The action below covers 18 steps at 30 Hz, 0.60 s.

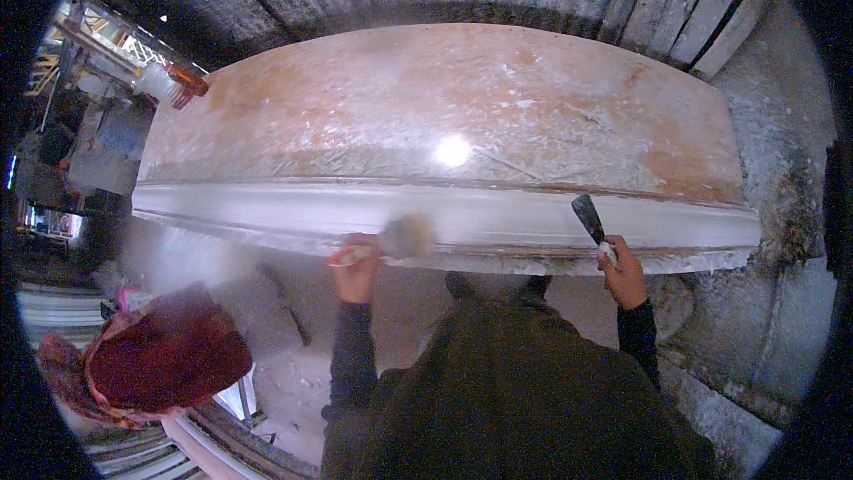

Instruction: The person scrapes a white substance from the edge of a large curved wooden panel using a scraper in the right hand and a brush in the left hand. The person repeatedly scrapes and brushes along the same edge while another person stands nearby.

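Note:
A long wooden panel, smeared with whitish filler, lies before me with a white-coated moulded edge along its near side. My left hand is closed around the orange handle of a brush. The brush's pale head is smeared by motion against the white edge. At the right, my right hand grips a putty knife by its whitened handle. Its dark blade points up and left over the white edge.
A dark red, rounded, padded-looking thing stands at lower left, under a whitish haze. A small orange-brown object sits at the panel's far left corner. Weathered boards rise behind; a grey, stained surface lies to the right.

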Available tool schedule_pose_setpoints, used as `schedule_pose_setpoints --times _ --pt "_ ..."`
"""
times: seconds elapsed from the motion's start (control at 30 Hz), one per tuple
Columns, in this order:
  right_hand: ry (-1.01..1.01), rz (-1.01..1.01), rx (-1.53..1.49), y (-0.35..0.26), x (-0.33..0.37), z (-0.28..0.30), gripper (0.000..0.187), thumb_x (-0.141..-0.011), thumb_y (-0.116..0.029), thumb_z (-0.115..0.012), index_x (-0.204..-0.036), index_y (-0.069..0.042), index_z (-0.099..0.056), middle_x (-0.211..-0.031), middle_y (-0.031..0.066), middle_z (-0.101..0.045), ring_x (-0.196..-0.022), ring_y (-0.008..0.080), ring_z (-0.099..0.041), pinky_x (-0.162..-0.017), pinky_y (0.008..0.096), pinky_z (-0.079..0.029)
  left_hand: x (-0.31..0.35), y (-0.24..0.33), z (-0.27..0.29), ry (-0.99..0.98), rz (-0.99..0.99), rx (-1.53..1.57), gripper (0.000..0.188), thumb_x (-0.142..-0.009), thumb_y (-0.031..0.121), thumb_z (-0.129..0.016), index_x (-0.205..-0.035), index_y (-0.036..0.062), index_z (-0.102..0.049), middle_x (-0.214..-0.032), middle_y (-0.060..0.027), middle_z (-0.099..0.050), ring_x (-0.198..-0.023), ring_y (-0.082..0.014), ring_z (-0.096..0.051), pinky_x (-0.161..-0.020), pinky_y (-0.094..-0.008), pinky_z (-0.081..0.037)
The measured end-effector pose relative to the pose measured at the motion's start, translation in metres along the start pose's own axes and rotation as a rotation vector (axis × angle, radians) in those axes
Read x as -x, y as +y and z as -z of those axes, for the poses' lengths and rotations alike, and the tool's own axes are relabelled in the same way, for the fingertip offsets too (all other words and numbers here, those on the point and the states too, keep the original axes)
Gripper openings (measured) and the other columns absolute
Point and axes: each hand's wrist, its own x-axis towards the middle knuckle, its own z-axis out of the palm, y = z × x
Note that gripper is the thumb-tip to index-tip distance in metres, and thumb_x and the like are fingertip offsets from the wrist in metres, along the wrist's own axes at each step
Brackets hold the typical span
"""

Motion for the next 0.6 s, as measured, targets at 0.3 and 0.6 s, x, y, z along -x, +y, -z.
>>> schedule_pose_setpoints --times 0.3,0.6 --pt "-0.081 0.107 0.084 -0.023 -0.006 -0.008 0.026 -0.083 -0.025 -0.050 -0.105 -0.011 -0.045 -0.066 0.0149 -0.057 -0.057 0.0330 -0.056 -0.054 0.0407 -0.042 -0.049 0.060 0.116 0.343 -0.339 -0.194 0.011 -0.068 0.001 -0.056 -0.078 0.0049 -0.054 -0.078 -0.0034 -0.056 -0.072 -0.0142 -0.053 -0.065 -0.0276 -0.043" --pt "-0.061 0.160 0.133 -0.034 -0.001 -0.015 0.029 -0.083 -0.028 -0.051 -0.107 -0.013 -0.045 -0.065 0.0157 -0.056 -0.057 0.0328 -0.056 -0.053 0.0403 -0.042 -0.036 -0.008 -0.069 -0.105 -0.100 -0.258 0.012 -0.073 -0.001 -0.057 -0.085 0.0030 -0.056 -0.091 -0.0051 -0.056 -0.084 -0.0120 -0.053 -0.072 -0.0252 -0.044"
